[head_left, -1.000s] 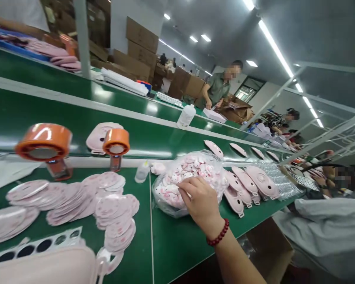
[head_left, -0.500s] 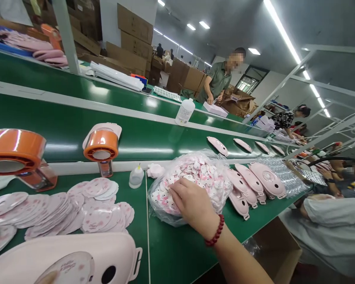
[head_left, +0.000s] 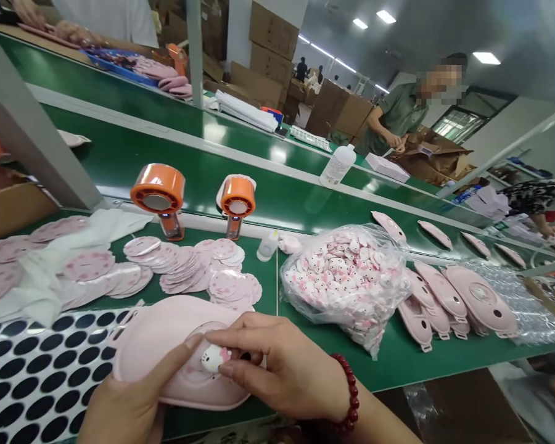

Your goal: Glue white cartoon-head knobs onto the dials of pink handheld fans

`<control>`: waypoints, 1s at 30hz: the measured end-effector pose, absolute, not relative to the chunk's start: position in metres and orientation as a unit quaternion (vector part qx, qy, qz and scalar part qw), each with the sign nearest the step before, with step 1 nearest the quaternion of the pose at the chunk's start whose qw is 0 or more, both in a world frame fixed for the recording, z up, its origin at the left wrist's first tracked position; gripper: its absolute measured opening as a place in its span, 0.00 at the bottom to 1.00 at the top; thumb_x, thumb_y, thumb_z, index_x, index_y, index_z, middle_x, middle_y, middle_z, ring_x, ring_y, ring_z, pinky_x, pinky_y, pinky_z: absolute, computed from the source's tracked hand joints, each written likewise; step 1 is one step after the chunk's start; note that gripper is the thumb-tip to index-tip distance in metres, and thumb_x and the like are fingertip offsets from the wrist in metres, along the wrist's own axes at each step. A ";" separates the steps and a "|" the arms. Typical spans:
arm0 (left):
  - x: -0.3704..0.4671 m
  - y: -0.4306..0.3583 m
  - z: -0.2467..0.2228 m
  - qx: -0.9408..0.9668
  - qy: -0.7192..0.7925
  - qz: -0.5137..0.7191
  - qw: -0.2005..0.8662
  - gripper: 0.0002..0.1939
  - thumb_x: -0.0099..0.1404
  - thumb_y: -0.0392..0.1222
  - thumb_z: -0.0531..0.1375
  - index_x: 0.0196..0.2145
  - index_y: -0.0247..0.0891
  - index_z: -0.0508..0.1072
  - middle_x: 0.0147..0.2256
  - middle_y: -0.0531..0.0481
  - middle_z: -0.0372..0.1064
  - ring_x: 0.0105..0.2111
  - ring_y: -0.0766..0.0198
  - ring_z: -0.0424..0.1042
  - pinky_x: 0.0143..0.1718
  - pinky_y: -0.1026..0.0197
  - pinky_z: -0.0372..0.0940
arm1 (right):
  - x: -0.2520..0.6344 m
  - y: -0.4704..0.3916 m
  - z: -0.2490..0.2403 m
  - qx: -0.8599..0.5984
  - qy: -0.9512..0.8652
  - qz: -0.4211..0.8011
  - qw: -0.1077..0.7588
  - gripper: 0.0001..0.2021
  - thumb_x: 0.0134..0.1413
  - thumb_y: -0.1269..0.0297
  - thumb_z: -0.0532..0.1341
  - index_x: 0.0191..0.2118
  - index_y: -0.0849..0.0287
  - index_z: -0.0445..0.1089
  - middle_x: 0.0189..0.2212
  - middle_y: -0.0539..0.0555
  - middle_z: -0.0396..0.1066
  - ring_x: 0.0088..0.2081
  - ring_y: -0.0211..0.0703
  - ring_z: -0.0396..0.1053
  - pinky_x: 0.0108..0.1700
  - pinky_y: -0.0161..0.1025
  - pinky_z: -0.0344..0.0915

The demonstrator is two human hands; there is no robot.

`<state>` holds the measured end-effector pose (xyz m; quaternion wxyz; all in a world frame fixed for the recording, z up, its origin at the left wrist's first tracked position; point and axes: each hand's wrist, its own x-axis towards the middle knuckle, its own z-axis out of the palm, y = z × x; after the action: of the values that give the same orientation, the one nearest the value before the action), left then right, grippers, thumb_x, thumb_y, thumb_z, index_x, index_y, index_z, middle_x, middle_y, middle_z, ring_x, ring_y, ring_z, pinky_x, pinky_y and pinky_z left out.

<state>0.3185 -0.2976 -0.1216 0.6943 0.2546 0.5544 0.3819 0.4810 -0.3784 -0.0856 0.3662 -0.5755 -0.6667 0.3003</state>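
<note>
A pink oval plastic shell (head_left: 152, 345) lies at the near edge of the green bench. My left hand (head_left: 129, 407) grips it from below, thumb on its top face. My right hand (head_left: 277, 367), with a red bead bracelet on the wrist, pinches a small white cat-face piece (head_left: 213, 357) against the round recess in the shell. A clear bag (head_left: 346, 277) full of the same small cat-face pieces sits just right of my hands.
Stacks of pink round stickers (head_left: 185, 271) and a white sheet with black dots (head_left: 32, 370) lie to the left. Two orange handheld fans (head_left: 158, 196) stand behind them. More pink shells (head_left: 448, 296) lie to the right. A person (head_left: 398, 117) works at boxes across the conveyor.
My right hand left the bag with a cat-face piece and came to the pink shell, which my left hand has brought down onto the bench. The view swung left.
</note>
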 end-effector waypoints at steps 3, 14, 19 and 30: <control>0.313 -0.300 -0.116 0.246 0.558 0.360 0.706 0.36 0.39 0.37 0.78 0.48 0.39 0.79 0.44 0.49 0.82 0.50 0.48 0.79 0.47 0.60 0.76 | 0.472 -0.378 -0.089 -0.573 -0.708 0.253 0.325 0.19 0.70 0.68 0.61 0.63 0.57 0.72 0.43 0.54 0.75 0.45 0.40 0.73 0.52 0.35 0.71; 0.300 -0.301 -0.122 0.188 0.570 0.367 0.711 0.26 0.42 0.36 0.77 0.42 0.38 0.83 0.45 0.41 0.82 0.45 0.45 0.81 0.40 0.57 0.78 | 0.441 -0.379 -0.107 -0.622 -0.692 0.035 0.365 0.11 0.71 0.65 0.60 0.53 0.53 0.77 0.41 0.53 0.76 0.40 0.40 0.73 0.40 0.35 0.71; 0.301 -0.304 -0.120 0.180 0.562 0.388 0.708 0.25 0.47 0.33 0.75 0.45 0.38 0.82 0.44 0.42 0.82 0.43 0.49 0.81 0.41 0.58 0.78 | 0.435 -0.381 -0.107 -0.609 -0.729 -0.055 0.308 0.11 0.70 0.68 0.59 0.51 0.57 0.77 0.42 0.53 0.78 0.37 0.43 0.72 0.30 0.37 0.69; 0.295 -0.307 -0.109 0.201 0.558 0.413 0.692 0.32 0.45 0.39 0.78 0.49 0.42 0.80 0.49 0.44 0.81 0.48 0.47 0.80 0.43 0.57 0.77 | 0.444 -0.376 -0.111 -0.624 -0.595 0.146 0.486 0.17 0.68 0.58 0.64 0.59 0.53 0.75 0.60 0.58 0.72 0.63 0.51 0.68 0.68 0.53 0.63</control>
<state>0.2951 -0.3070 -0.1092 0.6918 0.2006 0.5575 0.4127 0.4440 -0.3764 -0.1109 0.4856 -0.6241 -0.5946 0.1455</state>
